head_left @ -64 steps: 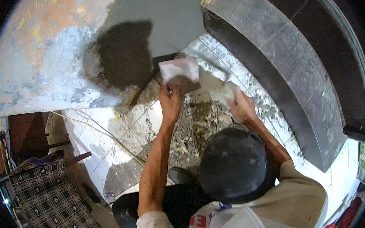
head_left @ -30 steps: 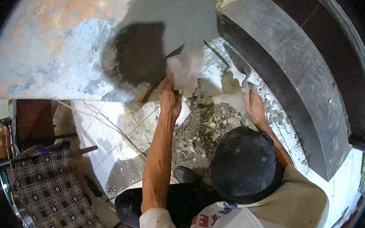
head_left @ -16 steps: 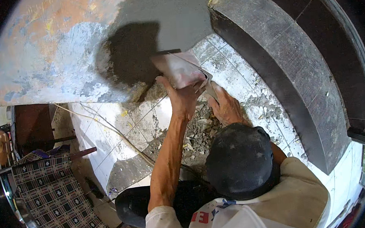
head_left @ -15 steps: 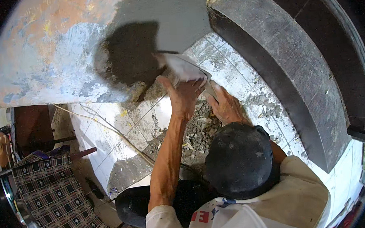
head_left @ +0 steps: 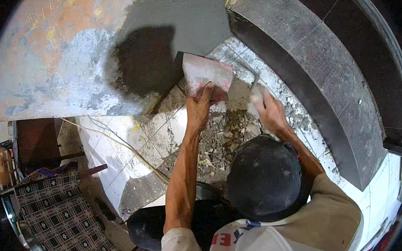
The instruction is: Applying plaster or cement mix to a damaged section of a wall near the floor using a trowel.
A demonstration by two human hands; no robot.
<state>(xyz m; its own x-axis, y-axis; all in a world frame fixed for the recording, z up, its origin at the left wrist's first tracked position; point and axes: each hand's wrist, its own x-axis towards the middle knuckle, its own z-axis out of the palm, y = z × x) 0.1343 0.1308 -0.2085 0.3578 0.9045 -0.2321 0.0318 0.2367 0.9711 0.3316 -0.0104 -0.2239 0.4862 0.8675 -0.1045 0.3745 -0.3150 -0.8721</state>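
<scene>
My left hand grips a flat, squarish, pinkish-white board by its near edge, thumb on top. The board is tilted in front of the wet grey plaster low on the wall. To its right, my right hand is closed round a trowel, whose thin grey metal part points away, up and left. That hand is partly blurred, and the trowel's handle is hidden in it. A gap separates trowel and board. Under both hands lies grey rubble on white tiles.
A dark tiled step curves along the right. Painted, patchy wall fills the upper left. A cable crosses the floor at left, near a checked cloth. A rounded black form covers part of the rubble.
My right hand has drawn back to the right, taking the trowel away from the board. The board has turned, showing more of its face, and is less blurred.
</scene>
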